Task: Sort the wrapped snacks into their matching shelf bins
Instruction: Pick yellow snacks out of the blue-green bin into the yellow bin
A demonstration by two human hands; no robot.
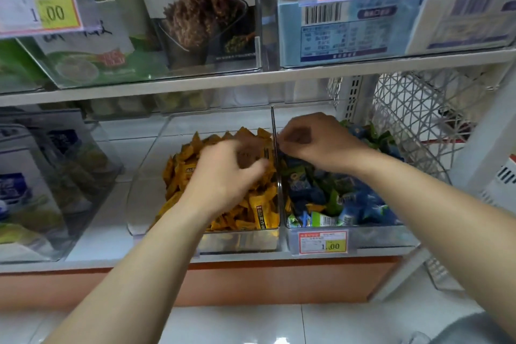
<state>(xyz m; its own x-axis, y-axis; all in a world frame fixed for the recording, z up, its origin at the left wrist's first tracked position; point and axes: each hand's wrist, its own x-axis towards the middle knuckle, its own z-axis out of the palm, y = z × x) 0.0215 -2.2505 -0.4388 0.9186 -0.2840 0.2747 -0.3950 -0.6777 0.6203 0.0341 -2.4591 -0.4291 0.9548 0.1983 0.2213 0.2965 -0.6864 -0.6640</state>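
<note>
Two bare arms reaching in, left hand (223,173) curled on orange snacks (259,212), grip unclear, right hand (315,142) pinching something small over blue and green snacks (335,198).

- The lower shelf (106,232), white with an orange front edge, is carrying clear bins in a row.
- The middle bin (240,240) is holding orange snack packets.
- Touching its right side, another bin (363,234) is holding blue and green packets.
- Left of the middle bin, a third bin (69,204) is sitting apart.
</note>
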